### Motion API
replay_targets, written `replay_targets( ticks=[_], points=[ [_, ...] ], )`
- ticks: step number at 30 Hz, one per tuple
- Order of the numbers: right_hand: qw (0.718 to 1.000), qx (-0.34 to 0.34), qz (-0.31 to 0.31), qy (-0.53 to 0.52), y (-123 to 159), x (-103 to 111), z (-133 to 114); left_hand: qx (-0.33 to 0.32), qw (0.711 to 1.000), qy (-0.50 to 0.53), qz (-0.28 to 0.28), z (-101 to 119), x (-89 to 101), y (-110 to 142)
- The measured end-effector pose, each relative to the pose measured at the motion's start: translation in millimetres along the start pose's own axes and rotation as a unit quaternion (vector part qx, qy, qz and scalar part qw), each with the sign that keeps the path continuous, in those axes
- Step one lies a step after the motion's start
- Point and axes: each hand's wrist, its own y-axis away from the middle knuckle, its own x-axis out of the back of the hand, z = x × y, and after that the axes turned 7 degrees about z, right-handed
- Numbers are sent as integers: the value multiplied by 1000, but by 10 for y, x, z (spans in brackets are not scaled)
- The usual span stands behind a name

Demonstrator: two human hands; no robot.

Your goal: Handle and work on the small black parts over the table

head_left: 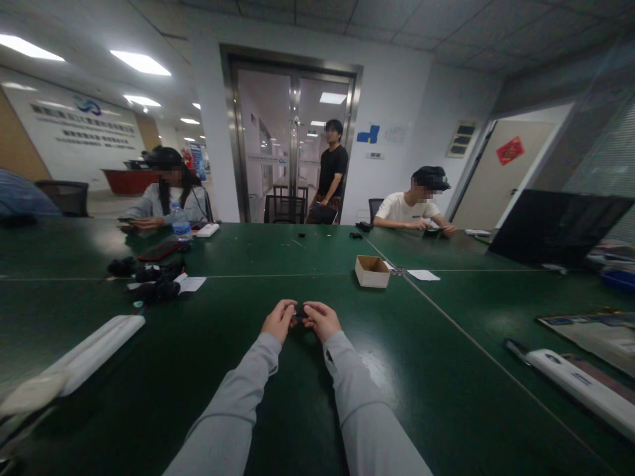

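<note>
Both hands meet just above the green table, pinching a small dark object between them. My left hand grips its left end with thumb and fingertips, where a bit of lighter, metallic-looking material shows. The right end sits in the closed fingers of my right hand. The object is too small and dark to name, and the fingers cover most of it. An open cardboard box stands beyond my right hand, apart from it.
Black gear and papers lie at left, near a water bottle. A long white device is at near left, another white device at near right. A large black screen stands right. Two people sit opposite; another stands by the door.
</note>
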Motion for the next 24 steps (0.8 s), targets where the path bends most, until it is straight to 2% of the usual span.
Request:
replay_targets(
  ticks=[20,24],
  points=[
    [1000,-3,0,-2,16,-12,-24,-57,998,-10,-1,29,52,1],
    [1000,-2,2,-2,16,-12,-22,-10,1000,2,4,37,30,7]
  ],
)
